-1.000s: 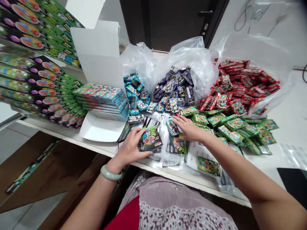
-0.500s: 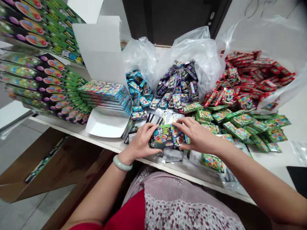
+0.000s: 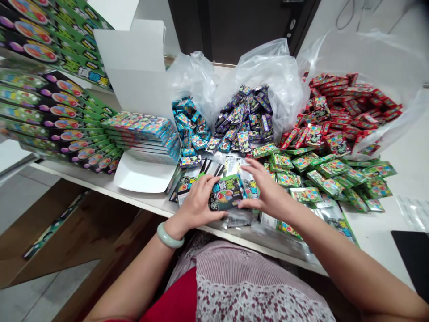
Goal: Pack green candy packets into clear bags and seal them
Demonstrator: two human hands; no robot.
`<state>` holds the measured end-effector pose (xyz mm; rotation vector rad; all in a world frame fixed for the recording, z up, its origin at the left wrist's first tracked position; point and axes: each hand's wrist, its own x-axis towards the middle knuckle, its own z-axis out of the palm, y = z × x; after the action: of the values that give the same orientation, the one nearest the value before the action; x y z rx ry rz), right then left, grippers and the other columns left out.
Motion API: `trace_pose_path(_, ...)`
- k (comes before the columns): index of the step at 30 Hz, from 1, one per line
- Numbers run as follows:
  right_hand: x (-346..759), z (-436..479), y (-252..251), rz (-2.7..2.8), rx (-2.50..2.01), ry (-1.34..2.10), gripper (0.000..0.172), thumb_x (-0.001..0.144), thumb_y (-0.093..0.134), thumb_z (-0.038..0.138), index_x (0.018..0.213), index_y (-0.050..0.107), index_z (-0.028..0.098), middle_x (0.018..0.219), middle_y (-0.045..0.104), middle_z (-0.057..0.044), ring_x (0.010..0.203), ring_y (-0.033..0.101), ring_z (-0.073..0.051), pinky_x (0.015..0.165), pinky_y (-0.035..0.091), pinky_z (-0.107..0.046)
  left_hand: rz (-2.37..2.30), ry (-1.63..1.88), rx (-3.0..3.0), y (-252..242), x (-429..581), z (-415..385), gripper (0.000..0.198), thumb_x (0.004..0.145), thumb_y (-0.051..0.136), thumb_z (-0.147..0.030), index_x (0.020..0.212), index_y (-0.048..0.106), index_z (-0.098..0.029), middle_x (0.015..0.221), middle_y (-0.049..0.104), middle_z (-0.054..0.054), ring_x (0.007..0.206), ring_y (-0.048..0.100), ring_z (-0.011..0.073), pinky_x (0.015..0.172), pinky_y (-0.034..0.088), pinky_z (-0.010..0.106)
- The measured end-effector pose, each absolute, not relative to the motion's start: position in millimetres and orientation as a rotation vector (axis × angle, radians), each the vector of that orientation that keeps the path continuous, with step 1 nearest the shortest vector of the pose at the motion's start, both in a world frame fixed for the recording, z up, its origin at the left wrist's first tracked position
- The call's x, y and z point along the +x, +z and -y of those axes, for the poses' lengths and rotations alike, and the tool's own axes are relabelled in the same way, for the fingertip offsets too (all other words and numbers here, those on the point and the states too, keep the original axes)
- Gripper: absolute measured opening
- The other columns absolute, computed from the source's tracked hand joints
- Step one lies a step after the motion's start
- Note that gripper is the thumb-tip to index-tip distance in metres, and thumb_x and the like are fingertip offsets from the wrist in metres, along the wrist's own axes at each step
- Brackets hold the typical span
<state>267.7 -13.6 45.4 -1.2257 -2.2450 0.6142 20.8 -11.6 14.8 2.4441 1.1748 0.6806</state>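
A flat black and green printed packet lies near the front edge of the table. My left hand, with a pale green bangle on the wrist, grips its left side between thumb and fingers. A blue edge shows at the packet's right end. Beside that end, my right hand has its thumb and fingers spread, holding nothing visible; whether the thumb tip touches the packet I cannot tell. Under and around both hands lie other printed bags and clear plastic, partly covered by the hands.
Behind are small blue boxes, purple boxes and red boxes in clear plastic bags. Green boxes are heaped to the right. At left stand a white carton with stacked packs and green-black display boxes. A cardboard box sits below.
My right hand's fingers have opened and lifted off the packet's right end, where they pinched a small blue box. My left hand keeps its grip. The view has shifted slightly.
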Motion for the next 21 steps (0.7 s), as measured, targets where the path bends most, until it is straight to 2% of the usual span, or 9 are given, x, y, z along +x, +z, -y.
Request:
trace_pose_path(2,263,20,36,2.021,-1.351,0.701,0.058,0.08,0.07,0.04,0.129,0.044,0.024,0.144,0.038,-0.018,0.132,0.041,-0.034,0.103,0.043,-0.05,-1.28,0.764,2.394,18,26,13,0.089,0.063,0.081,-0.043,0.135,0.035,-0.018,0.128,0.048,0.016,0.12,0.047,0.0355,0.103,0.04,0.054)
trace_pose_path(4,259,25,26,1.84,-1.36,0.938,0.049,0.084,0.064,0.038,0.126,0.044,0.026,0.126,0.054,-0.013,0.111,0.059,-0.028,0.087,0.054,-0.043,-1.336,0.841,2.29,20,34,14,0.087,0.061,0.082,-0.044,0.131,0.037,-0.017,0.124,0.051,0.015,0.116,0.05,0.0348,0.1,0.043,0.054)
trace_pose_path(6,259,28,19,1.676,-1.307,1.11,0.045,0.087,0.06,0.035,0.127,0.042,0.027,0.106,0.063,-0.006,0.091,0.065,-0.021,0.073,0.056,-0.035,-1.297,0.906,2.116,20,43,17,0.069,0.071,0.077,-0.042,0.125,0.042,-0.018,0.118,0.054,0.013,0.111,0.054,0.031,0.097,0.047,0.051)
trace_pose_path(7,261,28,17,1.629,-1.286,1.125,0.043,0.088,0.058,0.033,0.127,0.042,0.027,0.102,0.064,-0.004,0.088,0.065,-0.019,0.071,0.055,-0.034,-1.249,0.938,2.006,18,48,19,0.055,0.078,0.071,-0.038,0.122,0.044,-0.019,0.116,0.055,0.012,0.109,0.056,0.0283,0.096,0.048,0.049)
trace_pose_path(9,266,29,16,1.661,-1.258,1.059,0.037,0.089,0.055,0.03,0.125,0.048,0.028,0.107,0.063,-0.005,0.095,0.063,-0.019,0.074,0.053,-0.033,-1.139,0.974,1.754,12,57,25,0.039,0.087,0.061,-0.029,0.121,0.045,-0.021,0.114,0.056,0.009,0.102,0.061,0.0227,0.09,0.053,0.043)
trace_pose_path(12,274,33,21,1.834,-1.259,0.992,0.032,0.09,0.054,0.03,0.122,0.056,0.029,0.116,0.063,-0.007,0.1,0.061,-0.02,0.075,0.051,-0.033,-1.008,0.963,1.44,3,67,37,0.052,0.087,0.059,-0.024,0.133,0.036,-0.026,0.114,0.053,0.007,0.092,0.065,0.0184,0.079,0.058,0.035)
trace_pose_path(14,275,36,25,1.89,-1.27,0.998,0.035,0.09,0.056,0.032,0.125,0.056,0.03,0.118,0.063,-0.007,0.097,0.061,-0.02,0.072,0.051,-0.033,-0.963,0.965,1.344,-1,68,45,0.059,0.086,0.06,-0.023,0.137,0.032,-0.029,0.114,0.052,0.007,0.092,0.065,0.0175,0.078,0.059,0.034)
trace_pose_path(17,271,40,28,1.883,-1.265,1.011,0.039,0.089,0.058,0.033,0.127,0.054,0.03,0.122,0.062,-0.008,0.099,0.061,-0.021,0.072,0.052,-0.033,-0.975,1.007,1.301,-1,63,52,0.062,0.083,0.064,-0.022,0.137,0.035,-0.03,0.111,0.052,0.005,0.09,0.064,0.0164,0.077,0.058,0.032)
trace_pose_path(21,266,38,33,1.878,-1.256,1.143,0.03,0.087,0.061,0.033,0.116,0.061,0.028,0.111,0.065,-0.005,0.09,0.063,-0.018,0.067,0.052,-0.03,-0.994,0.973,1.297,0,53,58,0.065,0.081,0.067,-0.024,0.138,0.037,-0.031,0.112,0.054,0.006,0.086,0.064,0.0159,0.074,0.059,0.031)
